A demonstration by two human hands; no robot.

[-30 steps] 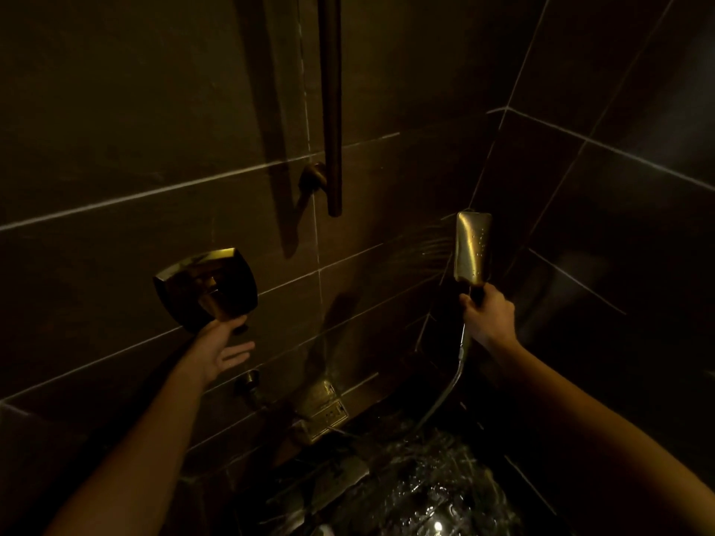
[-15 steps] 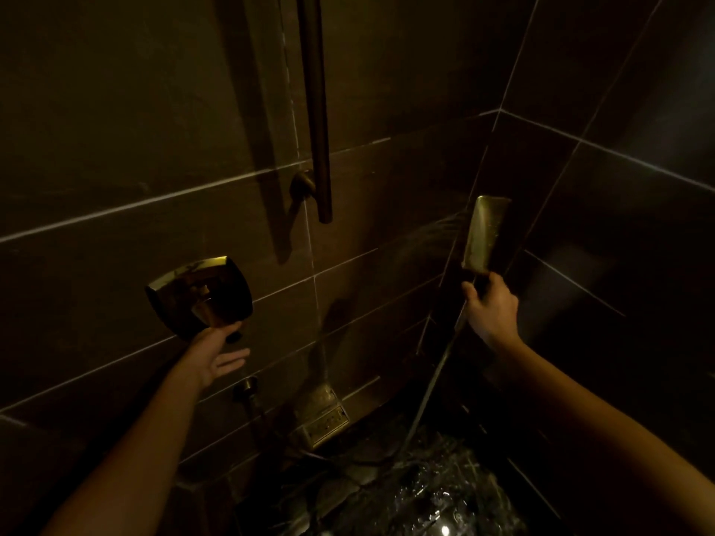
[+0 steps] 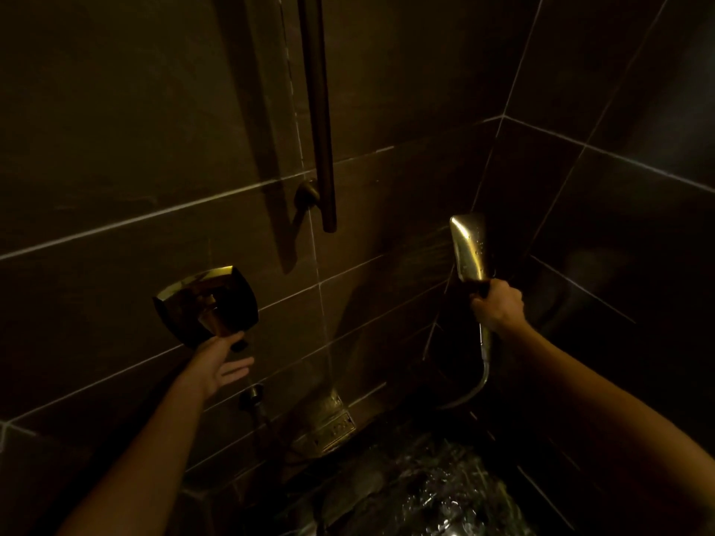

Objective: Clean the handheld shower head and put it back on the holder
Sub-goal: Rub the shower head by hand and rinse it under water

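I see the right hand point(image 3: 497, 309) closed in a fist round the handle of the shower head point(image 3: 470, 247), holding it upright near the corner where the two tiled walls point(image 3: 116, 148) meet. The brassy head sticks up above the fist with droplets on its shiny back, and faint streaks like spray run from its left side toward the wall. The metal hose point(image 3: 475, 388) comes out under the fist and curves down and to the left.

The left hand point(image 3: 216, 365) is open, fingers straight and spread, pointing right. It sits just under the square brass control plate point(image 3: 207, 303) on the left wall, with the thumb reaching up to the plate's lower edge; I cannot tell whether it presses anything there.

Between the two hands, higher up, the dark slide bar point(image 3: 319, 110) hangs down the wall and ends just below its round bracket point(image 3: 307, 195). Well apart from the shower head, low on the wall, I make out a small round hose outlet point(image 3: 253, 396) and beside it a brass spout point(image 3: 329, 423). Below that, water point(image 3: 425, 497) glints on a dark surface
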